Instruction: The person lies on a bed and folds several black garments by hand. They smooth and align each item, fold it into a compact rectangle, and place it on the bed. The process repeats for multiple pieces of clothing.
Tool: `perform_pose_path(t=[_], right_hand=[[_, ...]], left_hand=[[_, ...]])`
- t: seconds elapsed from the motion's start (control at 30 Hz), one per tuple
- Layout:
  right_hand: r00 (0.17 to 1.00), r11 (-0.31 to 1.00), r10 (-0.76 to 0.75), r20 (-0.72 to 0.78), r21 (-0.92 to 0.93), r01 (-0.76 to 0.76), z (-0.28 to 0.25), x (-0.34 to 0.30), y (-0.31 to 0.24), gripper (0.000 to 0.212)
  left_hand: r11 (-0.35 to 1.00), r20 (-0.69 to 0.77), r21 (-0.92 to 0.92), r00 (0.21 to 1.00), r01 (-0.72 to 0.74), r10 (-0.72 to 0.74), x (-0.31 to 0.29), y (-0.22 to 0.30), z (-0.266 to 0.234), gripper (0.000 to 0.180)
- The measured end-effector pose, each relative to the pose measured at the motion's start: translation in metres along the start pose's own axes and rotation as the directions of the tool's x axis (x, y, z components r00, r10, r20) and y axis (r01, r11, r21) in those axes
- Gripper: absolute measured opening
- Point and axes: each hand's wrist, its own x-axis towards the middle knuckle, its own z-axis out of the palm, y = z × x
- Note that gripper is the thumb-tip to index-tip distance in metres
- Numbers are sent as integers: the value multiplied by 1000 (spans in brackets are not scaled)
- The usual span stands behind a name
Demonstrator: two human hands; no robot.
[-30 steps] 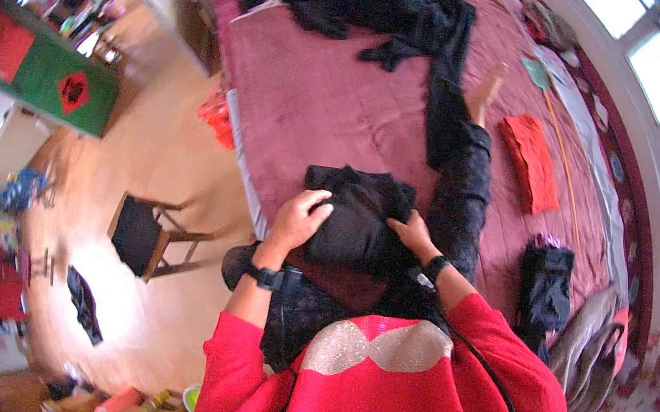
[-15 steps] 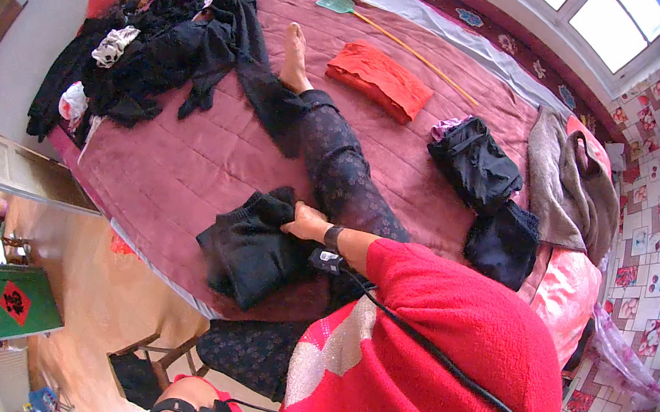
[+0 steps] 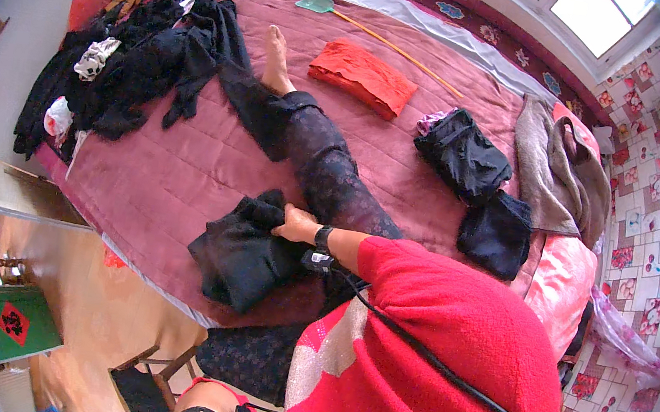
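Note:
My right hand [image 3: 294, 224] grips the upper right edge of a bunched, partly folded black garment [image 3: 243, 253], which lies at the near edge of the bed. The fingers are curled round the cloth. Which kind of garment it is, I cannot tell. Of my left arm only a strapped stretch [image 3: 209, 396] shows at the lower edge; the left hand itself is out of the picture. My outstretched leg in dark patterned trousers [image 3: 332, 164] rests just beyond the garment.
On the pink quilt [image 3: 151, 185] lie a heap of black clothes [image 3: 145, 53], a folded orange cloth [image 3: 362, 77], a fly swatter [image 3: 399, 45], folded black clothes [image 3: 468, 154], a dark folded piece [image 3: 496, 234] and a grey-brown garment [image 3: 558, 171]. A stool [image 3: 149, 383] stands beside the bed.
The whole view has shifted slightly. The black garment's upper part is bunched a little differently under my right hand, which keeps its hold.

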Motion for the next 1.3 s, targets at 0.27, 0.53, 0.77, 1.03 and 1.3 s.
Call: perform_pose_path(t=[0.27, 0.53, 0.77, 1.03, 1.3], right_hand=[[998, 998, -51, -31, 26, 51, 0, 1, 0, 70], [995, 995, -82, -48, 53, 85, 1, 1, 2, 67], [998, 996, -66, -15, 60, 67, -2, 1, 2, 69], [999, 998, -32, -8, 62, 32, -5, -3, -2, 71], [1000, 1000, -4, 18, 23, 4, -2, 2, 0, 71]], left_hand=[[999, -7, -25, 999, -33, 33, 0, 7, -5, 18], [998, -34, 13, 997, -63, 63, -2, 13, -6, 18], [997, 179, 47, 981, 64, -71, 6, 16, -19, 17], [985, 41, -170, 998, -31, 38, -7, -7, -13, 17], [984, -14, -179, 1000, -15, 12, 0, -4, -8, 18]])
